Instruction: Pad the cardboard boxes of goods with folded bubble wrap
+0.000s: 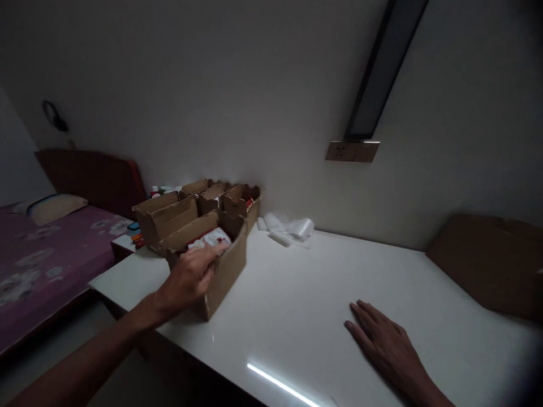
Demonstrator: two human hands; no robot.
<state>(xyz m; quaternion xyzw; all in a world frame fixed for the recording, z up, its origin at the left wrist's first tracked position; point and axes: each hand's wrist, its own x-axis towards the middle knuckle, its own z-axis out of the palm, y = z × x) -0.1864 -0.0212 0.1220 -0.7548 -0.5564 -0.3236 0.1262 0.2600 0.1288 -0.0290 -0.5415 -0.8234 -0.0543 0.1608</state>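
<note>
My left hand (pixel 190 277) reaches over the near wall of a brown cardboard organiser box (pixel 227 271) at the table's left end, fingers extended toward a white and red packet (pixel 210 238) inside it. Whether the fingertips touch the packet is unclear; the hand holds nothing that I can see. My right hand (pixel 382 339) lies flat on the white table (pixel 297 305), palm down, fingers spread, holding nothing.
More cardboard compartments (pixel 203 200) stand behind the near box against the wall. Crumpled clear plastic bags (pixel 288 229) lie by the wall. A flat cardboard sheet (pixel 487 260) rests at the right. A bed with a purple cover (pixel 46 254) stands left.
</note>
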